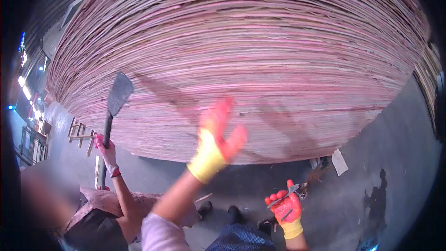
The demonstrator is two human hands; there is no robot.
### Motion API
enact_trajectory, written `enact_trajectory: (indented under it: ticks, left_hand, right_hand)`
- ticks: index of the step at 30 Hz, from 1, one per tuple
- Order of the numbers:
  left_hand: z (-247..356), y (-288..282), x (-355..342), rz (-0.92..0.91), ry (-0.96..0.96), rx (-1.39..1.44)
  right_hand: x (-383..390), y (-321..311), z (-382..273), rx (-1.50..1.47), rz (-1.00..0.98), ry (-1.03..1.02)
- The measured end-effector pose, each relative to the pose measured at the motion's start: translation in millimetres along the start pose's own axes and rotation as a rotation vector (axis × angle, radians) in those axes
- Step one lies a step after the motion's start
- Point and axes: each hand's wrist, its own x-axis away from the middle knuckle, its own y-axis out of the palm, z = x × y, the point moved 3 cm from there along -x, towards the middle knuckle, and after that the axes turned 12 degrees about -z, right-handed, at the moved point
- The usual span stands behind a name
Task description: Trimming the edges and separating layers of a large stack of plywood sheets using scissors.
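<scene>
A tall stack of thin pink-edged wood sheets, like veneer, fills the view in front of me. My left hand, in a yellow glove with red-coated fingers, is raised before the lower stack. Its thumb and fingers are spread and hold nothing; whether they touch the sheets I cannot tell. Lower right, my right hand, gloved alike, has its fingers curled round a two-handled, pliers-like metal tool, with the jaws pointing away; their exact shape is hard to make out.
On my left a co-worker grips a long-handled tool with a flat dark blade, held up against the stack. A pale paper tag hangs by the stack's lower right corner. A dark wet patch marks the grey floor. Wooden frames stand far left.
</scene>
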Motion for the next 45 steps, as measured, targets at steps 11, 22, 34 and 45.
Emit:
enact_trajectory:
  ticks: [11,22,34,45]
  left_hand:
    - [29.6,134.0,198.4,-0.196,-0.455,1.119]
    - [-0.6,106.1,202.8,-0.334,-0.085,-0.496]
    - [-46.7,93.5,288.4,-0.104,-0.820,1.156]
    - [-24.5,67.4,305.4,-0.284,-0.727,0.872]
  right_hand:
    - [-34.8,48.7,73.8,0.094,0.078,-0.009]
    - [-59.5,40.9,85.7,0.385,-0.036,0.319]
    - [-12.9,-6.5,102.0,0.192,0.067,0.578]
    - [4.2,73.0,84.8,-0.151,0.044,0.563]
